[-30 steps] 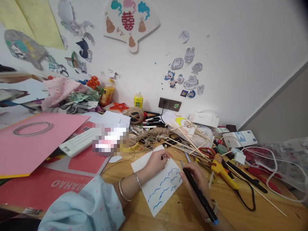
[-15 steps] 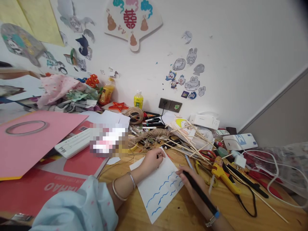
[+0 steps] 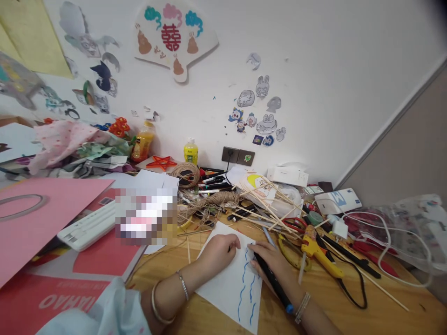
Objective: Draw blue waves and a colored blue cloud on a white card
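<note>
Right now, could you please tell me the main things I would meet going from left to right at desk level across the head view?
Pink sheet → left hand → right hand holding a black pen → yellow glue gun → clear plastic bag.

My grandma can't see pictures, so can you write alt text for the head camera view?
The right hand holds a black marker over white paper bearing wavy blue lines; the left hand rests on the paper. Around them, a cluttered wooden table holds a yellow glue gun and coiled twine.
</note>
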### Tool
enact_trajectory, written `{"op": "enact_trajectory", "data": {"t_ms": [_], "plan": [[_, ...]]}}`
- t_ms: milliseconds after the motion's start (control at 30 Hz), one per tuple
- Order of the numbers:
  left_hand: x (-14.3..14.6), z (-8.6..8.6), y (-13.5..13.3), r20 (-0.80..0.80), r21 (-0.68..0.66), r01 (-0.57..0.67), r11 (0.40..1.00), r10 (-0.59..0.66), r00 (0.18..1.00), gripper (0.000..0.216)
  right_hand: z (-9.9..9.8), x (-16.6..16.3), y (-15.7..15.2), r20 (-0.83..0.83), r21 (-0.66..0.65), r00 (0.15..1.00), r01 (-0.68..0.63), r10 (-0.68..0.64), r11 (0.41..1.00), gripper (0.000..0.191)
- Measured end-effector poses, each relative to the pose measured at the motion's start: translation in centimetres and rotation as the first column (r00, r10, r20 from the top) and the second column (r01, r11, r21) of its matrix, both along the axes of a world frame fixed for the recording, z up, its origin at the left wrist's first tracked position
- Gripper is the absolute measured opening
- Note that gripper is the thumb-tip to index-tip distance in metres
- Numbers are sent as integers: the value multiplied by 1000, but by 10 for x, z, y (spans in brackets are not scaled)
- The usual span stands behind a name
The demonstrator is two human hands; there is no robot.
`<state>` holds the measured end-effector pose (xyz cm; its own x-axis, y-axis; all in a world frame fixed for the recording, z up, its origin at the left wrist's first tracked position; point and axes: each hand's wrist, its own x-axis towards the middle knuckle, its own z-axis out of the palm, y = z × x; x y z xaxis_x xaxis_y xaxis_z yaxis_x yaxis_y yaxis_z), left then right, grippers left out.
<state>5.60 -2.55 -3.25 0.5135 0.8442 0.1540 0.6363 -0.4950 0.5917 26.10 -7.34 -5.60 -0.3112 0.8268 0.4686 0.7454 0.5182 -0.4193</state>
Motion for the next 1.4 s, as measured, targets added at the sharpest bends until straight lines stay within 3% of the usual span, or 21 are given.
{"op": "enact_trajectory", "data": {"t_ms": [133, 233, 333, 467, 567, 800, 1067, 1267, 1400], "plan": [[-1, -2, -3, -185, 76, 113, 991, -98, 978, 27, 10, -2, -1, -51, -14, 994, 91, -92, 996, 28], [-2, -2, 2, -287, 115, 139, 984, -101, 953, 27, 19, -6, -10, -125, -2, 981, 146, -145, 989, 22], [-2, 0, 7, -343, 152, 130, 980, -72, 937, 27, 22, -15, -26, -204, -6, 975, 92, -91, 996, 19], [-2, 1, 8, -388, 174, 137, 975, -60, 920, 25, 14, -33, -46, -281, -127, 959, -67, 28, 990, 21], [-1, 0, 8, -410, 178, 145, 973, -60, 910, 23, 7, -43, -53, -207, -193, 974, -132, 91, 972, 4], [0, -1, 9, -450, 175, 178, 968, -82, 889, 22, 3, -43, -48, -46, -187, 998, -40, 32, 982, 17], [1, -2, 8, -462, 187, 184, 965, -79, 884, 21, 4, -43, -48, -9, -191, 999, -53, 52, 980, 19], [1, 1, 7, -479, 191, 173, 966, -63, 876, 20, 5, -44, -47, 74, -269, 997, 6, 15, 963, 19], [1, 2, 7, -485, 198, 177, 964, -61, 873, 19, 3, -42, -46, 50, -286, 998, -30, 47, 958, 18]]}}
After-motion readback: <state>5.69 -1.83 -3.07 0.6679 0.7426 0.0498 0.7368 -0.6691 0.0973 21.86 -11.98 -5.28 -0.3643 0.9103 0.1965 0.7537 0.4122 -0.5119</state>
